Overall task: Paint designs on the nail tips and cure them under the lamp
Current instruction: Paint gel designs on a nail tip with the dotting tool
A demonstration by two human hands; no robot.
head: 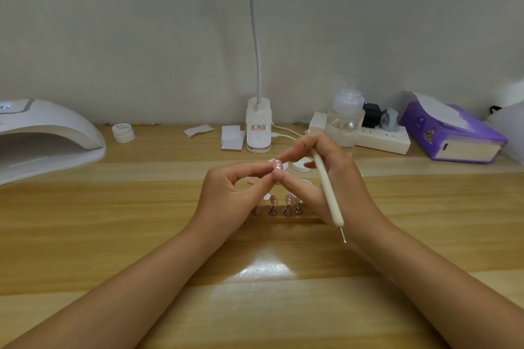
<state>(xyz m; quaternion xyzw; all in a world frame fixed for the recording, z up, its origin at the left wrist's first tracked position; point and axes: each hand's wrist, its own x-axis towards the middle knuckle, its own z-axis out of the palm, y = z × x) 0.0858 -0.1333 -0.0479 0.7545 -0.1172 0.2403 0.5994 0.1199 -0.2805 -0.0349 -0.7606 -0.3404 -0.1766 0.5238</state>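
A pink nail tip [277, 164] with white dots is held above the table between both hands. My left hand [232, 193] pinches it from the left. My right hand [323, 176] touches it with thumb and forefinger while gripping a white dotting pen [327, 193], whose thin metal point faces me. Below the hands, more pink nail tips [286, 202] stand on small metal holders in a row on a wooden base, partly hidden by my fingers. The white curing lamp [45, 136] sits at the far left with its opening towards the table.
A small white gel pot [123, 132] stands near the lamp. White paper pads [232, 137], a clip desk lamp [258, 127], a clear pump bottle [344, 119], a power strip [380, 137] and a purple tissue pack [453, 133] line the back of the wooden table [113, 221].
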